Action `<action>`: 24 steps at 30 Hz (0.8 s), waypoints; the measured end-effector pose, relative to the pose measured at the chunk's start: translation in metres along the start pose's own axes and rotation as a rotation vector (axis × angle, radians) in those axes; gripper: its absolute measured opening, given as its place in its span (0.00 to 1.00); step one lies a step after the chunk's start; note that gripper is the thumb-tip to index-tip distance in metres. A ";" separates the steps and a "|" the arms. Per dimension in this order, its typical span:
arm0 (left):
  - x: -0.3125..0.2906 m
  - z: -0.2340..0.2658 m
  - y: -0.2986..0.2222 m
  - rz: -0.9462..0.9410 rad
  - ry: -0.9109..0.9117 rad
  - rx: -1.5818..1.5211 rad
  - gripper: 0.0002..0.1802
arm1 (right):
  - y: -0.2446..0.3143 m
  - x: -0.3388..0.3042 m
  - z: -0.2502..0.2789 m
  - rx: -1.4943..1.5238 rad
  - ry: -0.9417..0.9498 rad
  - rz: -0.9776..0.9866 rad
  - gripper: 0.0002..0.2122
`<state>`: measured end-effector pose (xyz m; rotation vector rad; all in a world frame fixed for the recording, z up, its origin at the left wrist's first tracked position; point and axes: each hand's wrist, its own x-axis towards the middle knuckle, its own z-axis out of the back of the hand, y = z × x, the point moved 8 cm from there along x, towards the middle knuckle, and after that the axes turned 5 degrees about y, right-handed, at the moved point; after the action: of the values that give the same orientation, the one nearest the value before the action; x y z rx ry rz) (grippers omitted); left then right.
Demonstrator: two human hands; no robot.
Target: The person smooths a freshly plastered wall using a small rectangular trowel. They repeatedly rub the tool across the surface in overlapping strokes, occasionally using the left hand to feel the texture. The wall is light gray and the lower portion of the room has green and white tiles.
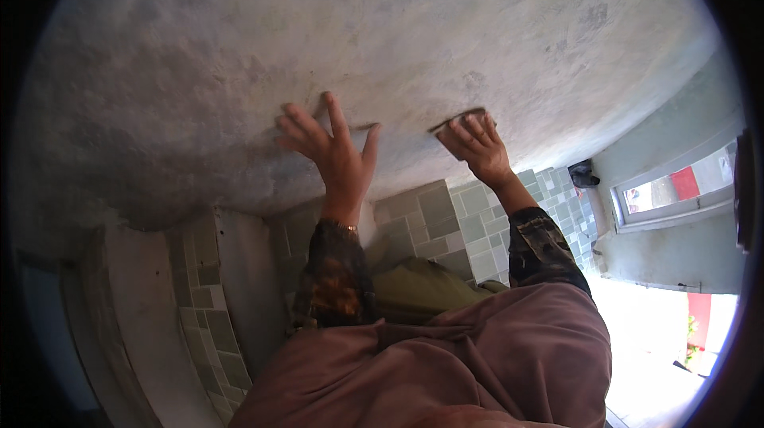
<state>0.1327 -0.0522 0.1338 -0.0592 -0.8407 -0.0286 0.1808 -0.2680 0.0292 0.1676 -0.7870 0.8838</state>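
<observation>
Pad: here it is, the thin, dark-edged pad (pixel 447 123), flat against the wall (pixel 382 22), just right of centre, under the right hand (pixel 484 153).
Right hand: fingers close together, laid over the pad and holding it to the wall, their tips near its upper edge.
Left hand: over to the left hand (pixel 341 159), spread wide and bare, thumb angled toward the pad, fingers up against the wall; whether every fingertip touches, I cannot tell.
Wall: grey and mottled, darker patches on the left, paler toward the right, filling the whole upper view.
Wrist: a thin gold-coloured band (pixel 348 226) sits at the left cuff.
Sleeves: dark and patterned, the left one (pixel 334 273) with brownish orange, the right one (pixel 545 249) reaching up beside it.
Clothing: a mauve garment (pixel 461 364) fills the lower middle, olive cloth (pixel 422 289) showing just above.
Below the wall: green and grey tiles (pixel 436 211), with pale ledges (pixel 251 277) on the left.
Far right: a window (pixel 676 189) in a pale frame, a dark bundle (pixel 583 174) near it, bright light underneath.
</observation>
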 end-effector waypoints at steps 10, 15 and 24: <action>-0.001 -0.001 -0.002 -0.039 -0.009 -0.027 0.52 | 0.042 0.005 -0.026 -0.038 0.087 0.134 0.29; -0.002 -0.005 -0.001 0.001 0.010 -0.045 0.53 | 0.049 0.004 -0.033 0.046 0.117 0.114 0.28; 0.000 -0.003 -0.002 -0.018 0.016 -0.006 0.54 | 0.060 -0.003 -0.049 0.028 0.344 0.203 0.28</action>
<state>0.1346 -0.0546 0.1321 -0.0572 -0.8250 -0.0479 0.1613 -0.2099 -0.0180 -0.0415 -0.4754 1.0816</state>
